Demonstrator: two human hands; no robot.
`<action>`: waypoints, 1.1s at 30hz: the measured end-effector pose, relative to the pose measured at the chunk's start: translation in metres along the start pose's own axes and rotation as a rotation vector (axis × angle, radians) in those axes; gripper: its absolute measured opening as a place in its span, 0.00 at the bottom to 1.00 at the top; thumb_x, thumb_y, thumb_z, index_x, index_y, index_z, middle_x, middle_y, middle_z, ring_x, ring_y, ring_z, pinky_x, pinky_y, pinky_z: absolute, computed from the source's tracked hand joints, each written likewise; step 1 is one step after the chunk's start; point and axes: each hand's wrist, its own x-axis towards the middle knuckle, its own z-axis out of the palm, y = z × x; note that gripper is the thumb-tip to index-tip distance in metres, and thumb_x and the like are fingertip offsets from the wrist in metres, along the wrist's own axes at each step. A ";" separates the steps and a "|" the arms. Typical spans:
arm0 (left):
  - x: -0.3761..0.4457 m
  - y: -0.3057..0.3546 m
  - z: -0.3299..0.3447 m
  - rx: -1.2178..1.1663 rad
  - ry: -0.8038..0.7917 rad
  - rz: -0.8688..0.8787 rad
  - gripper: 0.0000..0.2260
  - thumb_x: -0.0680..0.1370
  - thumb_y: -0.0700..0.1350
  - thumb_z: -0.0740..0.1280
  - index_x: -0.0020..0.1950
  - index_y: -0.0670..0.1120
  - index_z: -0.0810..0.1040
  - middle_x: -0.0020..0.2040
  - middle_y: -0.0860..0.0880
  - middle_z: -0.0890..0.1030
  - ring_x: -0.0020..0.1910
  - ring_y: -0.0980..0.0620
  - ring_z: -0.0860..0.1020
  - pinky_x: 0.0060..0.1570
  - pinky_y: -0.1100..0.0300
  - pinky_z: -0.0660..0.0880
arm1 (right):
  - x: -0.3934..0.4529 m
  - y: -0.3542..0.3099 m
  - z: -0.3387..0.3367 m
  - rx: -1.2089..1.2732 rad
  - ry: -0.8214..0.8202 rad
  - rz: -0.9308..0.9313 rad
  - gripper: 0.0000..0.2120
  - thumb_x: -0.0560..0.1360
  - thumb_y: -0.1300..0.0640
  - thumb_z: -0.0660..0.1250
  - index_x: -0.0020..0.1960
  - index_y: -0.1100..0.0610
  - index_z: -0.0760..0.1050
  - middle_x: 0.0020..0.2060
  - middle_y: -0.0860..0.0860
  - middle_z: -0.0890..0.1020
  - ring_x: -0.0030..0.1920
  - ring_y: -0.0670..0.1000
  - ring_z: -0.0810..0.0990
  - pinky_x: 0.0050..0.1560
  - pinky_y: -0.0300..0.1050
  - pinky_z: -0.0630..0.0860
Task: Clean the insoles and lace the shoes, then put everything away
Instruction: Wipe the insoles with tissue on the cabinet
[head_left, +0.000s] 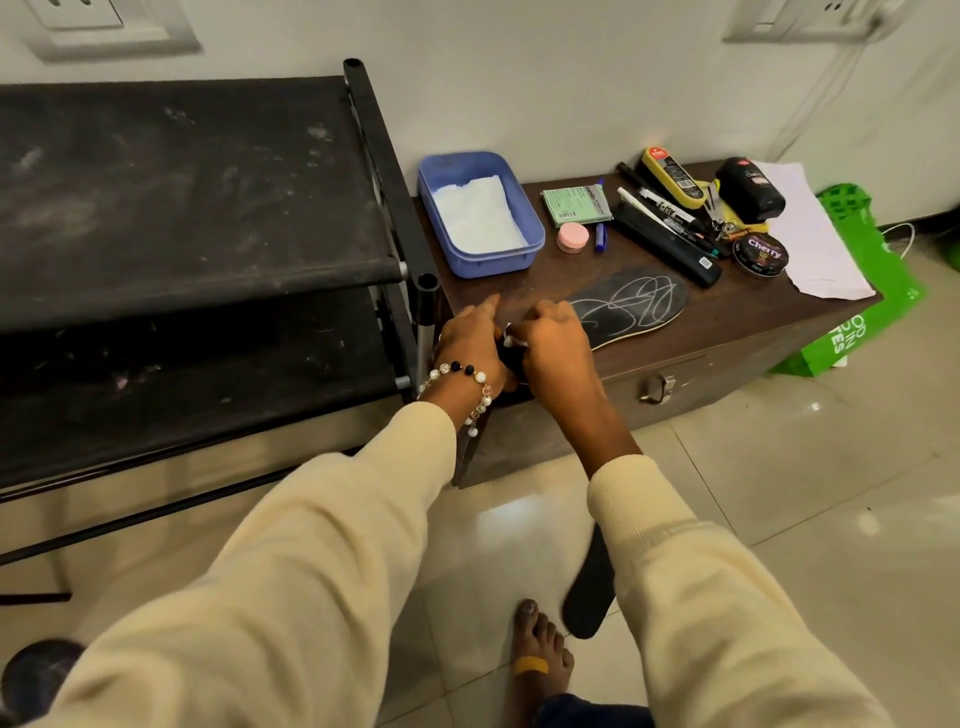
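While our left hand (470, 338) steadies the near end of the insole (631, 306) on the tabletop (727, 322), our right hand (556, 338) pinches a white wad (515, 340); we should rub firmly along the flat, matte black foam with its white scribble.

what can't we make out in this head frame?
- Heel end of the insole: hidden behind the right hand.
- What the left hand holds: dark, mostly covered by both hands.
- Second insole on the floor: partly behind the right sleeve.
- Green packet print: too small.
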 end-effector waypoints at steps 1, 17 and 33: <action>0.001 0.000 0.001 -0.007 0.010 -0.011 0.46 0.65 0.41 0.78 0.77 0.46 0.57 0.66 0.45 0.72 0.65 0.44 0.71 0.66 0.52 0.69 | 0.000 -0.001 0.000 -0.006 -0.005 -0.021 0.18 0.76 0.58 0.65 0.65 0.58 0.74 0.61 0.57 0.73 0.58 0.53 0.69 0.53 0.40 0.66; -0.005 0.006 -0.006 0.048 -0.012 -0.022 0.43 0.62 0.43 0.81 0.74 0.47 0.66 0.67 0.45 0.72 0.65 0.44 0.72 0.64 0.51 0.71 | -0.004 0.004 -0.022 0.190 0.075 0.034 0.11 0.75 0.65 0.64 0.55 0.59 0.81 0.52 0.58 0.80 0.53 0.57 0.77 0.50 0.43 0.68; -0.015 0.010 -0.003 0.005 0.076 -0.008 0.36 0.65 0.42 0.79 0.71 0.46 0.70 0.62 0.45 0.75 0.62 0.45 0.73 0.62 0.54 0.71 | -0.015 0.033 -0.037 -0.014 -0.241 -0.258 0.14 0.73 0.65 0.66 0.53 0.53 0.83 0.54 0.53 0.82 0.55 0.53 0.78 0.50 0.37 0.66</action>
